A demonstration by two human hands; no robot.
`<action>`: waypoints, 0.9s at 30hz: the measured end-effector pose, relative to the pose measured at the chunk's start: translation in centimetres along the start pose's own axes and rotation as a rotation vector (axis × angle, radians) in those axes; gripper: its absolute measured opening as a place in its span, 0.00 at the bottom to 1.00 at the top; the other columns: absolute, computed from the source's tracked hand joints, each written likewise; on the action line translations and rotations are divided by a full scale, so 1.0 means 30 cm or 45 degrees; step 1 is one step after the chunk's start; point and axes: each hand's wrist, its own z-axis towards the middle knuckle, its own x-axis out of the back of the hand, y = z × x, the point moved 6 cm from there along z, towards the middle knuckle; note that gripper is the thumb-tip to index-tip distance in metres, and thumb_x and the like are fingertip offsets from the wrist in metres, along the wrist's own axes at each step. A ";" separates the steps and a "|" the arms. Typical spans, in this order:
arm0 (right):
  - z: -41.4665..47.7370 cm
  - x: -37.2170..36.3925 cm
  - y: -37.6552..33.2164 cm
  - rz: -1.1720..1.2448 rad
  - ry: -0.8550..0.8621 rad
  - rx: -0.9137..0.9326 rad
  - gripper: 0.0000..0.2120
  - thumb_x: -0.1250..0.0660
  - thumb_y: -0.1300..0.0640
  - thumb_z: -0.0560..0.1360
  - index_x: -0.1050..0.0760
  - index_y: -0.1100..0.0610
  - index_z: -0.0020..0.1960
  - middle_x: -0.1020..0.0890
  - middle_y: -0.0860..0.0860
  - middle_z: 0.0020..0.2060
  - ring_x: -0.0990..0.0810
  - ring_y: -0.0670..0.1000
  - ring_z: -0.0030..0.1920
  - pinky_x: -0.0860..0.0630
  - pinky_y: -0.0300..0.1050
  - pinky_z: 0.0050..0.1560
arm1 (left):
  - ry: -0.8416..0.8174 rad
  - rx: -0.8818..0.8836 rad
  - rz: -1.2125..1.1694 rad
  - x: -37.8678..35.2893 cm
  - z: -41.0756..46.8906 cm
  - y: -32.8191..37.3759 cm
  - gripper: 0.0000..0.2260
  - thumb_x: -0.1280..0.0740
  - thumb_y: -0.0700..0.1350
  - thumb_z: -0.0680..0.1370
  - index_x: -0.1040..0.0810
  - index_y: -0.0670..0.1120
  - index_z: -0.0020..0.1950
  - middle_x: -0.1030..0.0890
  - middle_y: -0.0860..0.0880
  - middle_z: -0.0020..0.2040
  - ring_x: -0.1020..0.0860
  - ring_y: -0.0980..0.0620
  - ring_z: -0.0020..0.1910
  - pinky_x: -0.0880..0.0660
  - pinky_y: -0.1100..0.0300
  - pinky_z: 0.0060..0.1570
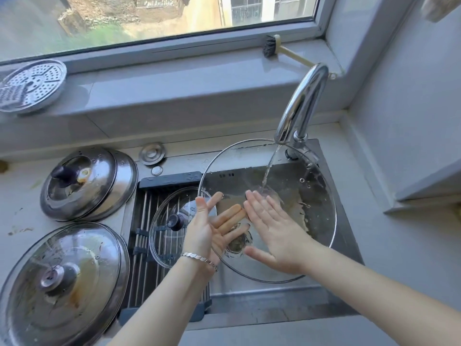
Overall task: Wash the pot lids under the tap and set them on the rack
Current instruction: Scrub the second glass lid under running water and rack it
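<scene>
Glass lid [316,221] sits tilted over the sink [262,293] under the running tap [304,96], your left hand [212,228] propping it with straight fingers, your right hand [272,236] flat on it, fingers straight.

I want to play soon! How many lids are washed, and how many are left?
Looks done: one small lid on the rack. In hand: the big lid under the running tap, left hand propping it, right hand flat on it. Left: at least two on the counter, a steel lid and a smeared lid.
</scene>
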 end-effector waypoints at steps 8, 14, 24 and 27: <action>0.106 0.047 0.001 0.162 0.082 -0.175 0.41 0.69 0.32 0.70 0.67 0.58 0.74 0.69 0.51 0.71 0.69 0.50 0.73 0.68 0.45 0.72 | -0.028 0.145 -0.063 -0.042 -0.021 -0.096 0.21 0.49 0.60 0.77 0.26 0.48 0.58 0.16 0.40 0.42 0.16 0.46 0.40 0.19 0.50 0.37; 0.135 0.077 0.177 0.142 0.123 -0.414 0.35 0.66 0.36 0.74 0.68 0.54 0.74 0.66 0.50 0.74 0.68 0.46 0.73 0.69 0.43 0.71 | -0.031 0.186 0.000 -0.040 -0.021 -0.086 0.22 0.49 0.61 0.77 0.26 0.47 0.55 0.18 0.35 0.47 0.17 0.41 0.44 0.19 0.47 0.39; 0.138 0.080 0.152 0.132 0.123 -0.427 0.34 0.61 0.38 0.77 0.65 0.57 0.75 0.65 0.51 0.74 0.66 0.47 0.74 0.67 0.45 0.73 | -0.036 0.166 -0.075 -0.035 -0.008 -0.083 0.24 0.50 0.61 0.78 0.29 0.46 0.62 0.17 0.36 0.44 0.16 0.42 0.42 0.19 0.45 0.40; 0.116 0.090 0.222 0.116 0.171 -0.620 0.34 0.59 0.40 0.78 0.65 0.58 0.75 0.64 0.52 0.75 0.67 0.48 0.74 0.69 0.44 0.71 | -0.037 0.108 -0.061 -0.024 -0.004 -0.069 0.24 0.50 0.60 0.78 0.28 0.45 0.62 0.17 0.36 0.45 0.16 0.42 0.42 0.20 0.44 0.42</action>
